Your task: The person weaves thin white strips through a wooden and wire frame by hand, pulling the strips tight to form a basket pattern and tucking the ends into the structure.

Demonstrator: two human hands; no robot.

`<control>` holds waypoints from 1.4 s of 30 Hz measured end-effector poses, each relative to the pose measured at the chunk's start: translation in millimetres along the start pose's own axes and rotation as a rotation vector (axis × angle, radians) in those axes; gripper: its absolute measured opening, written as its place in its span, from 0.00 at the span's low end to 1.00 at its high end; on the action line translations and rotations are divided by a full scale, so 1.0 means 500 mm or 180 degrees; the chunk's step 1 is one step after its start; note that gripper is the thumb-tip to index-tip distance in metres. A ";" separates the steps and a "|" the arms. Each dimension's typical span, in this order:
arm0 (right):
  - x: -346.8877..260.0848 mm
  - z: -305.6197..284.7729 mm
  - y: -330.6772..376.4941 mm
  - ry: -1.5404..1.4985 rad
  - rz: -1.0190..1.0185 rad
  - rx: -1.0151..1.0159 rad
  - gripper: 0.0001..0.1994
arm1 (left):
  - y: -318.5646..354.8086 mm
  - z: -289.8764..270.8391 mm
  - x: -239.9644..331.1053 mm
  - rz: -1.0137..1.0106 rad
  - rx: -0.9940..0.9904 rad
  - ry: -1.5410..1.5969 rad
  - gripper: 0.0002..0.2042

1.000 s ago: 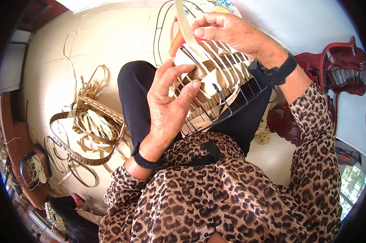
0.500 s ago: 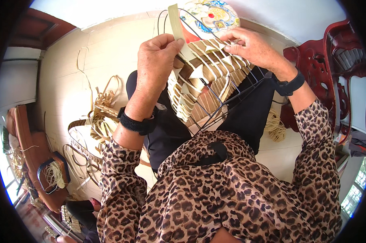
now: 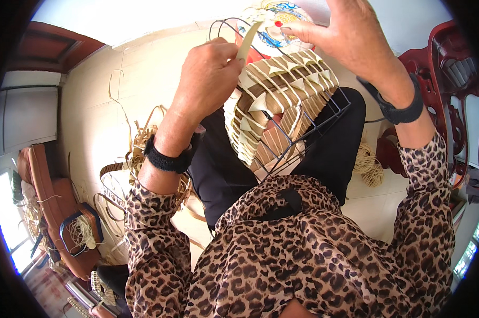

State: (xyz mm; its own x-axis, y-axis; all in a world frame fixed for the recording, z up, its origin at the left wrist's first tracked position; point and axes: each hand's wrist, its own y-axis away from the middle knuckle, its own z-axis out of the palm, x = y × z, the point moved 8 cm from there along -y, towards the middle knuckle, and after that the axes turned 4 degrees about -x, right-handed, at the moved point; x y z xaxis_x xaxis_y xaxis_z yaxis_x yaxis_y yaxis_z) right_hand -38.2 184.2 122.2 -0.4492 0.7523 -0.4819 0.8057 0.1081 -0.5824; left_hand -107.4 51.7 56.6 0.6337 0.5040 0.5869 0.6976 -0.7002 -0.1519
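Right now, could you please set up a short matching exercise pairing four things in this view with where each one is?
Things:
1. left hand
2. right hand
3. half-woven wire basket
4. loose weaving strips

Places:
a. on the floor at the person's left
b. on the person's lap
c. raised at the basket's far top edge
d. pinching a pale strip at the basket's upper left

Pairs: 1-d, 2-c, 3-b, 4-a

Single head-worn fisheye view, looking steeply down from close above lap and raised forearms; left hand (image 3: 210, 74) and right hand (image 3: 351, 40) near top edge, tiled floor (image 3: 99, 122) curving toward dark circular rim.
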 end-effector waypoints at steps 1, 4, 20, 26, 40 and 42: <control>-0.028 -0.020 0.000 0.0435 -0.0477 0.0423 0.36 | -0.004 0.004 0.009 0.0067 -0.0102 -0.0185 0.06; -0.056 0.008 0.002 0.0604 -0.0885 -0.0202 0.19 | -0.008 0.011 0.014 0.0264 -0.0210 -0.0547 0.05; 0.100 0.131 0.092 -0.2024 0.2535 -0.2284 0.09 | 0.002 0.027 0.002 -0.0124 -0.0741 0.1819 0.07; 0.076 0.142 0.086 -0.1802 0.2136 -0.2592 0.09 | 0.002 0.030 0.001 -0.0371 -0.0685 0.1369 0.10; 0.080 0.121 0.046 -0.1260 0.1679 -0.2216 0.13 | 0.018 0.008 0.010 -0.0439 -0.0358 0.1626 0.06; 0.082 0.109 0.045 -0.1253 0.1831 -0.2312 0.13 | 0.019 -0.001 0.013 -0.0656 -0.0458 0.1019 0.06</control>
State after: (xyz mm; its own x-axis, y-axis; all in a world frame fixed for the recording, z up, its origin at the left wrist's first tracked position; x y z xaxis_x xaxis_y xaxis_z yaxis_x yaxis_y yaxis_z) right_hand -59.3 182.2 53.7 0.0923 0.5608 -0.8228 0.9216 0.2648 0.2839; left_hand -96.8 48.2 59.4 0.3334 0.4742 0.8149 0.7308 -0.6760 0.0945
